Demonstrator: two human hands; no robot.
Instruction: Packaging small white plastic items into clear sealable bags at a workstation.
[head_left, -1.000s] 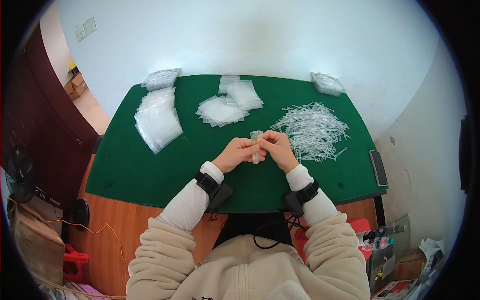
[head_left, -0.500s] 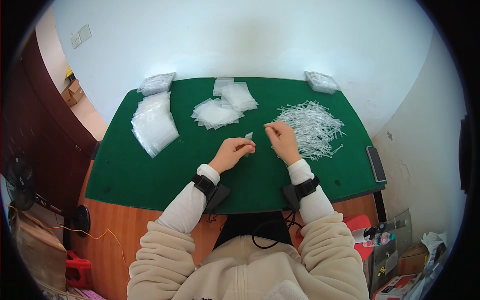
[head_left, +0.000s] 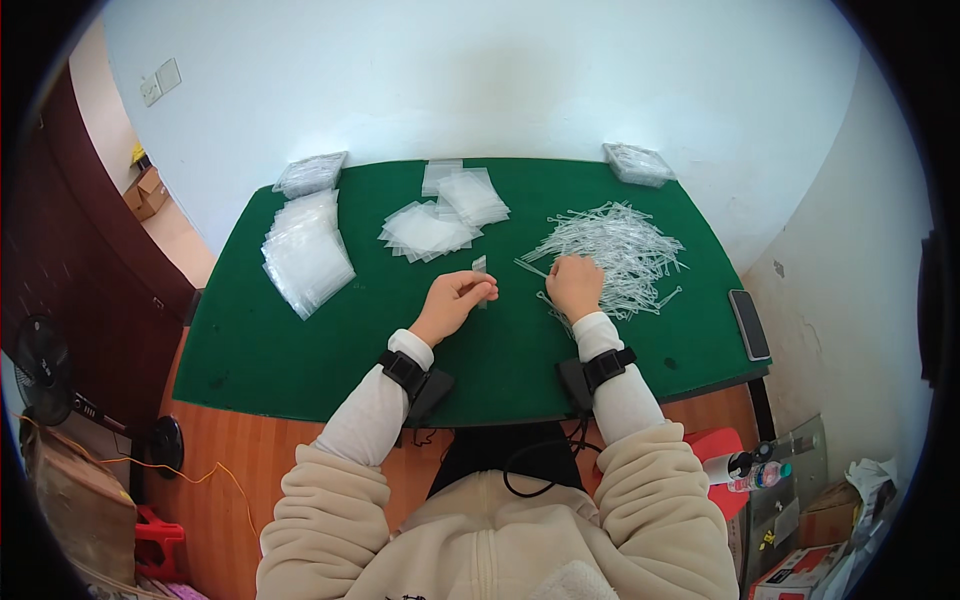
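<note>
A small clear plastic bag (head_left: 480,264), seen nearly edge-on, is pinched between the thumb and fingers of my left hand (head_left: 455,303) above the middle of the table. To the right lies a heap of thin, clear plastic sticks with looped ends (head_left: 630,250). My right hand (head_left: 575,288) is at the heap's left edge, its fingers curled down; whatever they grip is hidden beneath the hand. A couple of sticks point out leftward beside its knuckles. Beyond my left hand, clear flat bags (head_left: 425,230) lie fanned out, overlapping another stack of bags (head_left: 475,195).
A long fanned row of filled-looking clear bags (head_left: 308,255) runs down the table's left side. Bundled packs sit at the back left (head_left: 310,174) and back right (head_left: 640,165) corners. A phone (head_left: 749,324) lies by the right edge of the green table (head_left: 300,370).
My right hand has moved slightly right and nearer, onto the heap's edge, with its fingers now curled down. My left hand, still pinching the bag, has shifted a little left.
</note>
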